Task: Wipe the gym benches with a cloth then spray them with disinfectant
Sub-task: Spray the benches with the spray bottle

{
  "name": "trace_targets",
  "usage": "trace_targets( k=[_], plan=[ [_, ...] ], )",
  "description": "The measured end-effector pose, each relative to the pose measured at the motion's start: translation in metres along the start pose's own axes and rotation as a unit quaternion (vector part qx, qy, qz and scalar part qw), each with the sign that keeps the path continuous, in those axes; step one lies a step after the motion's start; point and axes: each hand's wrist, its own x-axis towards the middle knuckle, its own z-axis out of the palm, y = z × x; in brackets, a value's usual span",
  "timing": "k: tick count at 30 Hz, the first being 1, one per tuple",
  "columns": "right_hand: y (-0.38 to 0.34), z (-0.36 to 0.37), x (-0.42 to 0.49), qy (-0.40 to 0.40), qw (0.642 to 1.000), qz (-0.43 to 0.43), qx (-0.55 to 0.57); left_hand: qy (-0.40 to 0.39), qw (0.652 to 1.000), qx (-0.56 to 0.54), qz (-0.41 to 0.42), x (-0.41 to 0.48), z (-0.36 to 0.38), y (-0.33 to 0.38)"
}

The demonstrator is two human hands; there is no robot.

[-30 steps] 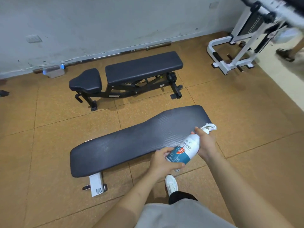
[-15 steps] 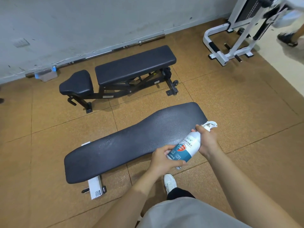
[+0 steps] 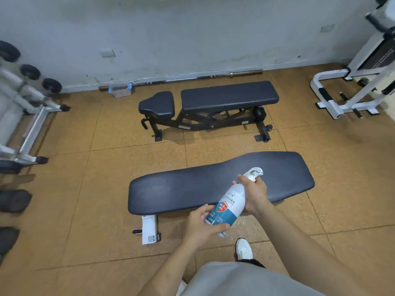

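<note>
A white disinfectant spray bottle [image 3: 229,205] with a teal and red label is tilted over the near edge of a long flat black bench [image 3: 181,189]. My left hand [image 3: 203,226] grips the bottle's base. My right hand [image 3: 255,193] wraps the neck, fingers at the white trigger head, which points over the bench pad. A second black bench [image 3: 229,96] with a separate seat pad stands farther off, near the wall. No cloth is in view.
A white dumbbell rack [image 3: 27,116] stands at the left, with dark weights on the floor below it. A white machine frame [image 3: 350,90] sits at the right. A barbell [image 3: 192,79] lies along the wall. My white shoe [image 3: 243,248] is beside the near bench.
My view has swung left, bringing the dumbbell rack into sight. Both hands keep the same grip on the bottle, which now sits over the middle of the near bench rather than its right end.
</note>
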Motion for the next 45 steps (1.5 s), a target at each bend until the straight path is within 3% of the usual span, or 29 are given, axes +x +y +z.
trace_targets(
  k=[12, 17, 23, 36, 41, 45],
  plan=[
    [0.156, 0.182, -0.111, -0.121, 0.987, 0.010, -0.103, 0.143, 0.981, -0.128, -0.026, -0.095, -0.194, -0.123],
    [0.191, 0.247, -0.124, -0.154, 0.976, -0.001, -0.152, 0.198, 0.958, -0.200, -0.046, -0.102, -0.241, -0.148],
    [0.248, 0.338, -0.127, -0.164, 0.973, 0.037, -0.156, 0.234, 0.948, -0.207, -0.063, -0.096, -0.330, -0.176],
    [0.300, 0.580, -0.100, -0.149, 0.981, 0.072, -0.097, 0.209, 0.971, -0.103, -0.053, -0.001, -0.591, -0.144],
    [0.291, 0.661, -0.097, -0.169, 0.979, 0.058, -0.093, 0.202, 0.973, -0.101, -0.053, 0.032, -0.657, -0.132],
    [0.284, 0.715, -0.093, -0.184, 0.974, 0.009, -0.129, 0.151, 0.983, -0.100, -0.031, 0.066, -0.698, -0.128]
  ],
)
